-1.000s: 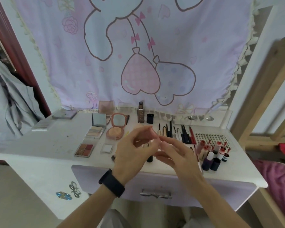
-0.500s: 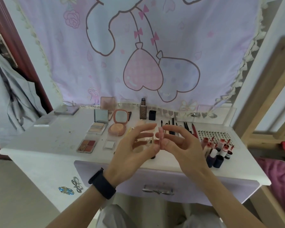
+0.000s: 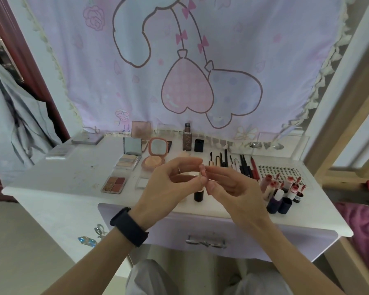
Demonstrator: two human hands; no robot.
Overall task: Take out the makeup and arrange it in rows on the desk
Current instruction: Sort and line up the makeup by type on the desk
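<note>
1. Both hands are raised at frame centre, above the desk [image 3: 73, 175]. The left hand [image 3: 168, 184] and right hand [image 3: 232, 188] meet fingertip to fingertip, fingers curled.
2. Grip: cannot tell whether a small piece is pinched there, as the fingers hide it.
3. Makeup laid out: palettes [image 3: 114, 184] left of centre, pencils and brushes [image 3: 232, 165] in a row right of centre, lip tubes [image 3: 283, 192] clustered at right, and a dark tube [image 3: 198, 195] upright just below the hands.
4. Judged step: handling one piece before placement. The next move calls for setting it in line with a row without toppling the upright tubes.

Soft even daylight, no harsh shadows; wide-angle warp & blur at edges.
</note>
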